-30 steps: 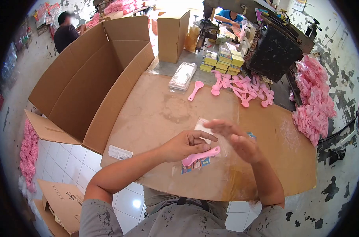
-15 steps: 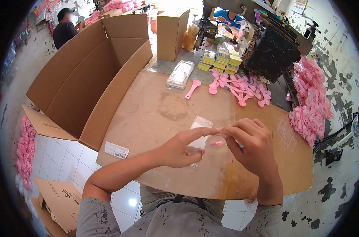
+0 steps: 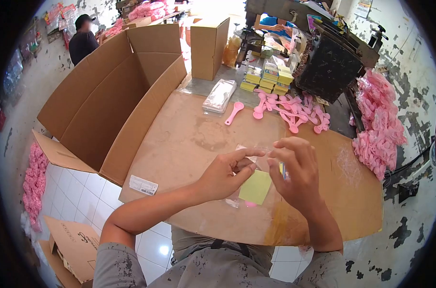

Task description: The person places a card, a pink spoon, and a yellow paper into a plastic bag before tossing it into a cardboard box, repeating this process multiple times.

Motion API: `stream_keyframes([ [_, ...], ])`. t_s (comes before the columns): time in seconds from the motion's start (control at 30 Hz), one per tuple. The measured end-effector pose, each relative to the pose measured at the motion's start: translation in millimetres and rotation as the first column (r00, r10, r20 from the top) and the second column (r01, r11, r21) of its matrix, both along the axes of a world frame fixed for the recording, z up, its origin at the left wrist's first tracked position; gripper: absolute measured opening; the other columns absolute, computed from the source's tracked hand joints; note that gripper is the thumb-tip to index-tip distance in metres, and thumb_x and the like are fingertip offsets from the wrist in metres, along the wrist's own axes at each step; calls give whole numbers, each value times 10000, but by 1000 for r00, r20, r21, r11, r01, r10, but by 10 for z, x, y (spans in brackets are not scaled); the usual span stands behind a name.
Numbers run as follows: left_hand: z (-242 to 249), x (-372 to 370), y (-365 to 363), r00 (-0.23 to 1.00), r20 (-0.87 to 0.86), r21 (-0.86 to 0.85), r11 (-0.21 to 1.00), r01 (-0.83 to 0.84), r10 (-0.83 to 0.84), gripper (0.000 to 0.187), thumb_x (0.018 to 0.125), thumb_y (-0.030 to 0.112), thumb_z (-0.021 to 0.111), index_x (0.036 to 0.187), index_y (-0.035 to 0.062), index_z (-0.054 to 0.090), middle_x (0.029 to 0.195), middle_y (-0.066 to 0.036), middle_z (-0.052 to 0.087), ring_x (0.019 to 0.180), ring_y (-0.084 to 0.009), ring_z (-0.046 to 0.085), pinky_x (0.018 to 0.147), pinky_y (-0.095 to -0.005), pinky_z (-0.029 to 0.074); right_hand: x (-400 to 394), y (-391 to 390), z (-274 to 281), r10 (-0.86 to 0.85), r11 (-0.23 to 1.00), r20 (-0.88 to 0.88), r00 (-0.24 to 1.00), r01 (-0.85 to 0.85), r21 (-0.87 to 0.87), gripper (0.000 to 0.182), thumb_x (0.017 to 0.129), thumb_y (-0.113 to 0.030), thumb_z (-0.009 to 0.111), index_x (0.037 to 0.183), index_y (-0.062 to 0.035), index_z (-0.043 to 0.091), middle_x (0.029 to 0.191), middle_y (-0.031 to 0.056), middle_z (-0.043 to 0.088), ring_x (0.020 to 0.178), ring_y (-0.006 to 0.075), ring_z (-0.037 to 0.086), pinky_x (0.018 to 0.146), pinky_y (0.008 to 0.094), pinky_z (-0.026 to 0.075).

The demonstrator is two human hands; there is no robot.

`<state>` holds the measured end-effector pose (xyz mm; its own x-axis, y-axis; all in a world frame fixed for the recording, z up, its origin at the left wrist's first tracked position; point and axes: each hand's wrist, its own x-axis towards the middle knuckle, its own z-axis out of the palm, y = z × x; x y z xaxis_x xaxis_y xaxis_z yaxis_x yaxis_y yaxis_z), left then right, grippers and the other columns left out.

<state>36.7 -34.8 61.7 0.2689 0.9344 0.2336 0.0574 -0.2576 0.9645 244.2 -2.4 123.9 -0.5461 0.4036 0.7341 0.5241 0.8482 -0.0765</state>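
My left hand (image 3: 230, 174) is closed, thumb and fingers at the upper left of a plain yellow-green card (image 3: 255, 188), with clear plastic around the fingertips. A bit of pink (image 3: 250, 204) shows below the card's lower edge. Facing it, my right hand (image 3: 294, 176) is curled with its fingertips a little apart from the left ones. A blue-and-yellow printed edge (image 3: 282, 171) shows inside the right hand, partly hidden by thumb and fingers. Beneath my hands a clear plastic bag (image 3: 232, 203) lies on the cardboard-covered table (image 3: 189, 158).
A large open carton (image 3: 103, 101) stands at the left. Farther back lie a stack of clear bags (image 3: 220, 96), a single pink measuring spoon (image 3: 234, 113), a pile of pink spoons (image 3: 294, 110) and stacked cards (image 3: 268, 77). A dark machine (image 3: 328, 62) stands behind. Two people are in the background.
The yellow-green card has come into view below my hands. My right hand has moved slightly left and its fingertips have parted from my left hand's.
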Motion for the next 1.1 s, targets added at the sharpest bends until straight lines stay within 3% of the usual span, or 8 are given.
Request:
stream_keyframes([
  [0.33,-103,146,14,947,-311,239,971,0,76,447,969,41,660,1400,-43,582,841,-106,750,708,-144,723,665,-309,580,59,137,-286,-107,968,294,950,31,250,207,814,-131,738,983,-27,678,1063,59,640,1085,225,624,929,385,450],
  [0.53,-229,55,103,986,-167,120,993,20,0,405,991,69,667,1387,1,618,902,-85,765,753,-92,704,636,-267,561,314,458,-245,-150,987,-61,987,146,-66,91,881,-95,665,952,-49,633,963,41,607,918,198,616,797,385,471],
  [0.63,-273,-67,196,997,79,-159,987,-8,21,383,1006,70,665,1384,19,629,951,-62,770,769,-50,677,621,-231,535,977,420,-9,-29,504,-329,944,-271,-820,68,993,-97,593,969,-37,616,849,12,599,754,97,593,640,266,455],
  [0.67,-291,-93,221,987,158,-271,963,3,41,377,1011,69,664,1383,22,629,969,-56,770,773,-37,667,618,-220,526,1309,385,90,38,278,-399,916,-393,-877,97,1020,-109,581,975,-29,611,809,4,589,705,68,573,602,227,440],
  [0.77,-366,-122,264,972,234,-257,966,30,32,402,1031,82,647,1421,9,586,1005,-65,774,787,-44,678,639,-205,530,2441,629,-112,-11,269,-739,674,-710,-651,61,1003,-79,602,955,-52,574,828,34,607,857,86,620,705,227,474],
  [0.9,-370,-114,212,976,217,-266,962,69,-10,412,1046,60,611,1444,-19,543,1054,-103,780,952,-80,696,809,-248,556,3342,982,-722,-394,727,-140,908,215,-652,240,942,25,558,1174,-18,603,1086,148,622,1083,270,606,902,384,493],
  [0.97,-318,-114,213,983,186,-297,954,52,5,401,1051,59,608,1439,-19,543,1073,-105,779,952,-83,699,789,-239,554,3547,940,-1074,-782,573,306,543,819,12,435,900,76,535,1322,-13,596,1292,212,604,1260,373,552,1028,472,452],
  [1.1,-403,-46,206,957,288,-300,952,65,25,389,1067,84,598,1436,-19,535,1097,-102,775,948,-74,696,739,-222,548,2627,666,-592,-757,623,128,641,766,-157,416,928,47,553,1327,-48,627,1228,186,637,1108,325,625,941,420,502],
])
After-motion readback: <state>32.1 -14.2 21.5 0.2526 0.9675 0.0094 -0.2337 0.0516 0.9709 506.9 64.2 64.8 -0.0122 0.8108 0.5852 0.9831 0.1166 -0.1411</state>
